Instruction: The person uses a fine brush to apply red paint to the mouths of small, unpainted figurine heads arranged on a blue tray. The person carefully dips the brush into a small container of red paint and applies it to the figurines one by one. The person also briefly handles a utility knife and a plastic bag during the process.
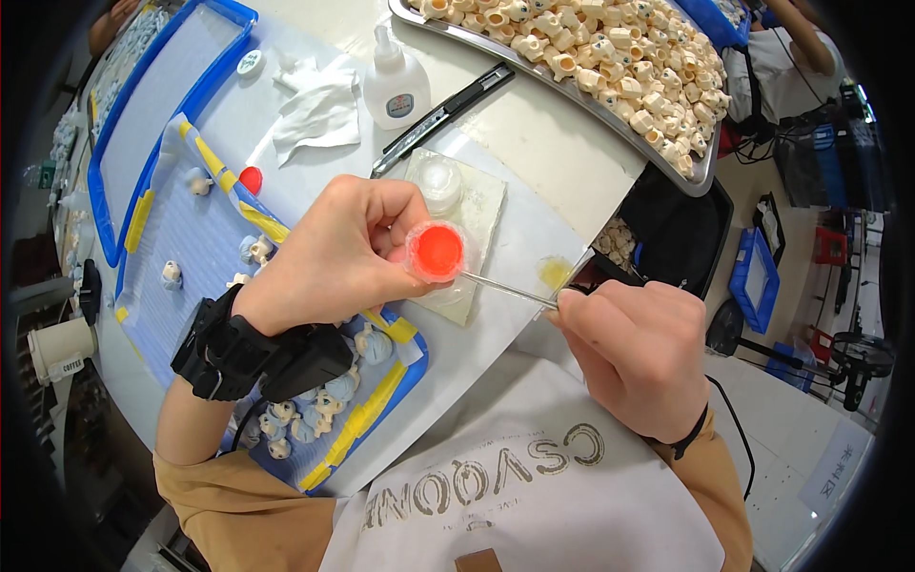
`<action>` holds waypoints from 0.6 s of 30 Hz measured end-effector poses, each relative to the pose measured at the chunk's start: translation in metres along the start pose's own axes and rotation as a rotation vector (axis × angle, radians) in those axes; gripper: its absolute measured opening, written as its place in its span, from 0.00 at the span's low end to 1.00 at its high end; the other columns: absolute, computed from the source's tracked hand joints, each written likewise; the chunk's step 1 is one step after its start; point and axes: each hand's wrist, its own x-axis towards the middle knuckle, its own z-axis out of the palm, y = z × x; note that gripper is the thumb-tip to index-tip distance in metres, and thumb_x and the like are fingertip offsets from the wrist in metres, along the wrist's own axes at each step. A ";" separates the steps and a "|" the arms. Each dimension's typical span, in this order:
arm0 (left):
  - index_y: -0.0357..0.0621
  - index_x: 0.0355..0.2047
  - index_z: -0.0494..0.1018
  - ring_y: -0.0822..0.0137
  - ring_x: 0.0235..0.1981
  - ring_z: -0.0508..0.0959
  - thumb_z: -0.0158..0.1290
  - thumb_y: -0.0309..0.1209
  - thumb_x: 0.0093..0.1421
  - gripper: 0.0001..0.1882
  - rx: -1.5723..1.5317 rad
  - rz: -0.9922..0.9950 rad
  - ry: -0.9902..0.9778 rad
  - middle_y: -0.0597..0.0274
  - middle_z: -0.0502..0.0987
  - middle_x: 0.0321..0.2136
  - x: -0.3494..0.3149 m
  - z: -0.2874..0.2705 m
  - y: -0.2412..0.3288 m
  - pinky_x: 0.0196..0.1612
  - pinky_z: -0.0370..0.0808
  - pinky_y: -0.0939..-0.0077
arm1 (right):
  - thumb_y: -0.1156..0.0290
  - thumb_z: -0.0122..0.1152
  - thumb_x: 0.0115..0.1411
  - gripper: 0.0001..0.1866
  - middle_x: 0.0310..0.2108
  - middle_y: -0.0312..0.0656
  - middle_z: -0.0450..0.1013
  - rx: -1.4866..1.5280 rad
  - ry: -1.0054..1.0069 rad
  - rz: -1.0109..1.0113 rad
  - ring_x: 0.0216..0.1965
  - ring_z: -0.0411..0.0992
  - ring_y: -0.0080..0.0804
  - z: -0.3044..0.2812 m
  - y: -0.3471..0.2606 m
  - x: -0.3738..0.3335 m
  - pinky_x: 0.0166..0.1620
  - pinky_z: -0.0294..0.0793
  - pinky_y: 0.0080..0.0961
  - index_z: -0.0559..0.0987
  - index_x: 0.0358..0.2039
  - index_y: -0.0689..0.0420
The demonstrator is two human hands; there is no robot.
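Note:
My left hand [329,250], with a black device strapped to its wrist, pinches a small round clear pot [439,251] with bright red-orange content. Its mouth faces up toward me. In my right hand [634,348] is a thin metal rod [507,289], gripped between thumb and fingers, its far end at the pot's edge. Whether the tip touches the pot or its content, I cannot tell. Beneath the pot lies a pale flat slab [484,214], with a second small clear round pot [438,183] holding something white on it.
Beyond my hands are a white squeeze bottle [396,88], a black utility knife [448,112], crumpled tissue [319,110] and a red cap [251,180]. A blue tray [143,315] with small blue-and-cream figures lies left. A metal tray [534,67] heaped with cream parts stands far right.

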 end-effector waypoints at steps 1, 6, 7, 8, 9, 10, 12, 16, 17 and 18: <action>0.43 0.21 0.66 0.89 0.20 0.68 0.66 0.23 0.48 0.15 -0.007 0.002 0.005 0.75 0.72 0.19 0.000 0.000 0.000 0.20 0.63 0.92 | 0.79 0.67 0.45 0.08 0.15 0.37 0.66 0.004 -0.025 0.013 0.15 0.66 0.32 -0.001 -0.001 0.001 0.18 0.57 0.25 0.75 0.25 0.59; 0.43 0.20 0.66 0.89 0.20 0.68 0.65 0.24 0.49 0.15 0.009 0.010 0.026 0.76 0.71 0.19 -0.001 -0.002 -0.001 0.20 0.62 0.92 | 0.80 0.63 0.45 0.08 0.15 0.37 0.63 0.113 0.134 0.069 0.13 0.63 0.31 0.020 -0.002 -0.002 0.18 0.58 0.25 0.72 0.24 0.57; 0.43 0.20 0.66 0.89 0.20 0.67 0.65 0.24 0.49 0.15 0.001 0.003 0.027 0.76 0.71 0.19 -0.001 -0.002 0.000 0.20 0.62 0.93 | 0.80 0.62 0.45 0.08 0.14 0.36 0.61 0.139 0.165 0.078 0.13 0.62 0.31 0.024 -0.002 -0.004 0.17 0.59 0.25 0.71 0.23 0.56; 0.43 0.20 0.66 0.90 0.20 0.67 0.65 0.24 0.49 0.15 -0.008 -0.005 0.028 0.76 0.71 0.19 -0.001 -0.001 0.001 0.20 0.62 0.93 | 0.80 0.62 0.46 0.08 0.14 0.36 0.62 0.173 0.179 0.088 0.13 0.63 0.31 0.028 -0.002 -0.006 0.17 0.60 0.25 0.71 0.24 0.56; 0.43 0.20 0.66 0.89 0.20 0.67 0.65 0.24 0.49 0.15 -0.008 -0.005 0.028 0.75 0.71 0.19 -0.002 -0.001 0.001 0.20 0.62 0.93 | 0.80 0.63 0.47 0.08 0.15 0.37 0.63 0.206 0.194 0.100 0.13 0.64 0.32 0.031 -0.001 -0.008 0.18 0.61 0.24 0.72 0.24 0.57; 0.42 0.20 0.66 0.89 0.19 0.68 0.65 0.24 0.49 0.15 -0.007 -0.005 0.029 0.75 0.71 0.19 -0.002 -0.001 0.001 0.19 0.62 0.93 | 0.80 0.64 0.47 0.08 0.15 0.37 0.65 0.238 0.209 0.112 0.13 0.64 0.32 0.034 -0.001 -0.009 0.18 0.62 0.24 0.72 0.24 0.57; 0.42 0.20 0.66 0.89 0.18 0.68 0.65 0.24 0.49 0.15 -0.016 -0.013 0.030 0.74 0.72 0.19 -0.002 -0.001 0.002 0.18 0.62 0.92 | 0.81 0.64 0.49 0.08 0.16 0.38 0.67 0.353 0.210 0.169 0.13 0.66 0.32 0.038 -0.002 -0.010 0.18 0.63 0.24 0.72 0.26 0.58; 0.41 0.21 0.67 0.87 0.16 0.70 0.65 0.24 0.48 0.14 -0.039 -0.037 0.026 0.73 0.73 0.18 -0.003 -0.002 0.005 0.16 0.63 0.92 | 0.81 0.63 0.52 0.07 0.16 0.39 0.69 0.539 0.223 0.226 0.14 0.68 0.28 0.049 0.001 -0.012 0.19 0.65 0.20 0.73 0.28 0.60; 0.41 0.21 0.67 0.87 0.16 0.70 0.65 0.24 0.48 0.14 -0.040 -0.042 0.023 0.72 0.73 0.18 -0.002 -0.002 0.006 0.16 0.63 0.92 | 0.81 0.63 0.53 0.07 0.16 0.39 0.69 0.591 0.213 0.246 0.14 0.68 0.27 0.049 0.001 -0.012 0.20 0.66 0.20 0.73 0.28 0.61; 0.41 0.21 0.67 0.87 0.16 0.70 0.65 0.24 0.48 0.14 -0.046 -0.039 0.022 0.72 0.73 0.18 -0.003 -0.002 0.006 0.16 0.63 0.92 | 0.81 0.63 0.54 0.06 0.16 0.39 0.69 0.643 0.204 0.267 0.15 0.68 0.25 0.049 0.002 -0.012 0.20 0.66 0.19 0.73 0.29 0.61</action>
